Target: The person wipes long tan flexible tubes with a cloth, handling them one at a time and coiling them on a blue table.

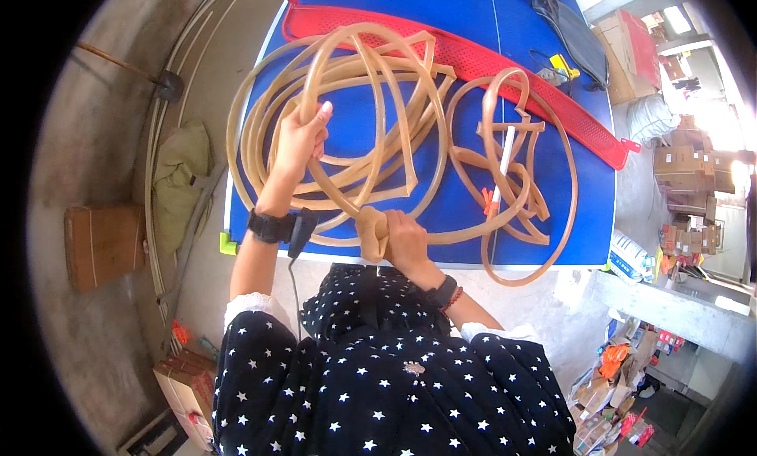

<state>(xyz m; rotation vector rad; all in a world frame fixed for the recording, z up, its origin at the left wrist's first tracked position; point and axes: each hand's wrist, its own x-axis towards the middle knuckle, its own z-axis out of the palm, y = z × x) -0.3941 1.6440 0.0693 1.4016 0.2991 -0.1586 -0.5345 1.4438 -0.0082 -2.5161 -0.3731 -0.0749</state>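
Observation:
A long tan rubber tube (311,77) lies in large loose coils on the blue table (457,255). My left hand (303,140) is closed round one raised length of it, near the left coils. My right hand (408,239) is closed by the table's near edge, where the tube runs down to it and on to the right. A soft tan bunched piece (372,233), like a folded cloth, wraps the tube beside my right fingers. Smaller tangled loops (568,188) lie at the right, with a white stick (503,168) and orange bits (493,203) among them.
A red perforated strip (465,54) slants across the table behind the coils. Farther back lie a black bag (564,26) and a yellow-and-grey device (561,69). A green sack (180,180) and a cardboard box (104,244) are on the left; stacked cartons (686,168) are on the right.

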